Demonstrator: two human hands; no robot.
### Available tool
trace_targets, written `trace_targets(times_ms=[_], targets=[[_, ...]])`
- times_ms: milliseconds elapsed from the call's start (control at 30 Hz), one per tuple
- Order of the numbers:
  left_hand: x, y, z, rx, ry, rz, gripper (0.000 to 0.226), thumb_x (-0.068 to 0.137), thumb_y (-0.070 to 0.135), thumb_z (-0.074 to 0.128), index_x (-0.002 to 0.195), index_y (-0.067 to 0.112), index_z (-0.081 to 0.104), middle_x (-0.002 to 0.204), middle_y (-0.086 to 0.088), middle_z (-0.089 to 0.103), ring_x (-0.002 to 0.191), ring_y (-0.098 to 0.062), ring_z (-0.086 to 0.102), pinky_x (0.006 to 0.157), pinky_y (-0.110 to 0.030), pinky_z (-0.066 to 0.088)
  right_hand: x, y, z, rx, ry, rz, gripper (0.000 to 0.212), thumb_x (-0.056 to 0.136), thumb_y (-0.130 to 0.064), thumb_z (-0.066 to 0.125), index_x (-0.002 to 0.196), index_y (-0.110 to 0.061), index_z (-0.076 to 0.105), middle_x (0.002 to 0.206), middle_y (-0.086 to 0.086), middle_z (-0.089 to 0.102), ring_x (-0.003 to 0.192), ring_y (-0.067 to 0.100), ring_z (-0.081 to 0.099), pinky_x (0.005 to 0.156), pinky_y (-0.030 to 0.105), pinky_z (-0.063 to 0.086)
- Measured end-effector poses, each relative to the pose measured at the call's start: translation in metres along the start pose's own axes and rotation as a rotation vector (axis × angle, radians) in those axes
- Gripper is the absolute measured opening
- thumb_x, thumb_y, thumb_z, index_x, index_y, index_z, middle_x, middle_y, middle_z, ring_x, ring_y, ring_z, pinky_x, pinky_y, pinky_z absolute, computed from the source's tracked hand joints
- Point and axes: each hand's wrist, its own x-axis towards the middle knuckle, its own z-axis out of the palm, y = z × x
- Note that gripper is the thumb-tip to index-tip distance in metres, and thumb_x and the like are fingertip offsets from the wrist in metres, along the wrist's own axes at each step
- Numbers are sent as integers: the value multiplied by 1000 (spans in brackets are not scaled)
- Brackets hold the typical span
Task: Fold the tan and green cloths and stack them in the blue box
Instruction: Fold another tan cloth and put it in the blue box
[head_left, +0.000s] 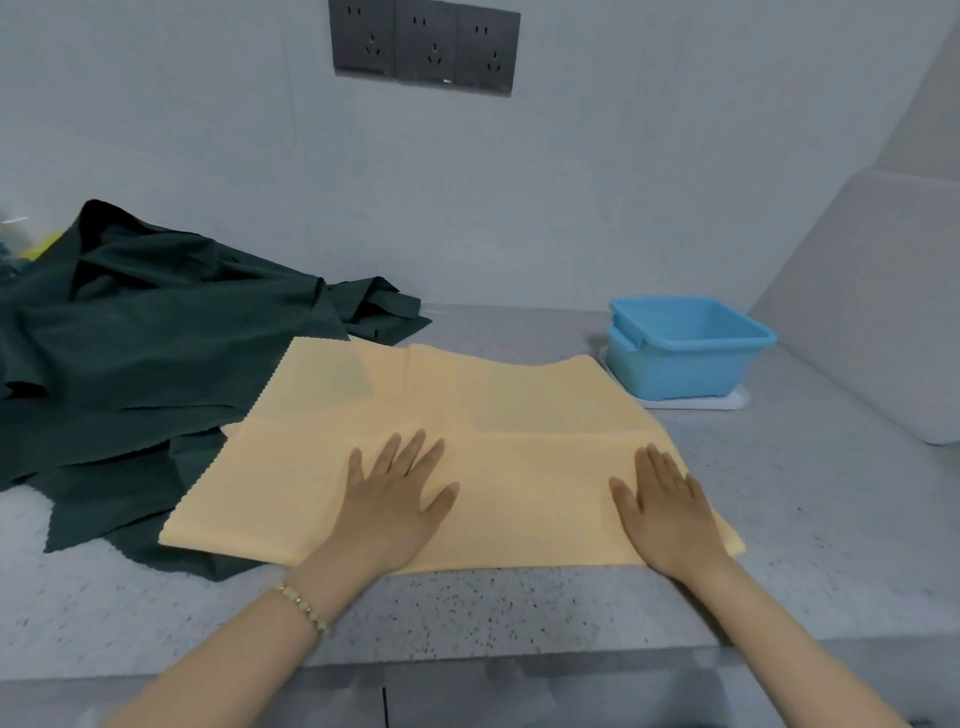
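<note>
A tan cloth (498, 410) lies spread on the grey speckled counter, its near half doubled over into a flat layer. My left hand (397, 493) presses flat on the middle of that layer with straight, spread fingers. Toward the cloth's right edge, my right hand (665, 506) lies flat on it too. Dark green cloth (140, 343) sits in a crumpled heap at the left, partly under the tan cloth's left edge. The blue box (680, 345) stands at the back right, with nothing visible inside it.
The blue box rests on a white tray (727, 401). A wall with dark power sockets (423, 47) runs behind the counter. A white slanted panel (883, 312) closes off the right side. The counter's front edge (467, 660) is near my forearms.
</note>
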Motion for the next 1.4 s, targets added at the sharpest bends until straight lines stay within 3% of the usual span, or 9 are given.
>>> trace_targets(times_ms=[200, 567, 700, 800, 900, 967, 1067, 1233, 1400], targets=[[-3, -4, -2, -7, 2, -13, 62, 94, 63, 14, 151, 41, 0, 159, 13, -11, 146, -11, -12, 117, -48, -10, 1, 33, -7, -24, -9, 14, 62, 101, -45, 12, 152, -11, 3, 160, 2, 2, 147, 15, 3, 119, 33, 2], [-5, -50, -15, 13, 43, -165, 63, 94, 63, 14, 152, 38, 3, 160, 9, -4, 148, -17, -5, 118, -42, -6, 4, 31, -10, -74, -56, 20, 62, 100, -45, 11, 152, -12, 4, 160, 3, 2, 147, 17, 3, 119, 40, 3], [-4, -47, -20, 35, -44, -166, 69, 93, 66, 13, 152, 34, -1, 160, 7, -7, 147, -20, -9, 117, -45, -10, 17, 21, -22, -56, -59, 3, 48, 100, -39, 25, 135, -9, 34, 156, 7, 18, 143, 22, 17, 116, 46, 12], [2, -39, -27, -19, -41, -71, 69, 93, 65, 14, 152, 33, -3, 160, 6, -5, 147, -19, -12, 116, -44, -13, 32, -10, -29, -27, 56, -190, 46, 98, -40, 36, 137, -15, 39, 153, 4, 28, 141, 21, 23, 115, 42, 17], [9, -27, -29, -73, -8, 104, 63, 96, 61, 17, 152, 36, 2, 160, 9, -5, 146, -13, -13, 116, -39, -15, 43, -44, -31, 135, 51, -356, 38, 98, -33, 45, 132, -17, 48, 141, 1, 46, 132, 20, 39, 110, 33, 30], [17, -20, -29, -84, -3, 175, 61, 97, 60, 18, 152, 37, 6, 160, 12, -3, 146, -9, -13, 116, -37, -16, 49, -56, -29, 201, -11, -332, 29, 97, -29, 45, 122, -16, 51, 123, 1, 56, 115, 22, 51, 100, 33, 37], [25, -14, -25, -87, -24, 191, 61, 96, 61, 18, 152, 35, 11, 160, 13, 1, 146, -8, -10, 117, -37, -15, 55, -58, -26, 232, -35, -299, 16, 98, -26, 45, 106, -14, 50, 99, 1, 58, 96, 25, 55, 87, 33, 38], [30, -15, -17, -76, -65, 150, 62, 97, 60, 18, 152, 33, 11, 160, 12, 5, 147, -10, -4, 118, -42, -9, 60, -47, -26, 334, -54, -314, 14, 98, -17, 45, 93, -7, 53, 108, 7, 61, 115, 28, 52, 96, 39, 42], [29, -15, -12, -63, -33, 157, 61, 97, 58, 22, 152, 33, 11, 160, 12, 5, 147, -10, -2, 118, -43, -7, 60, -35, -21, 382, -11, -320, 12, 97, -20, 47, 94, -9, 52, 118, 8, 58, 108, 26, 54, 91, 34, 41]])
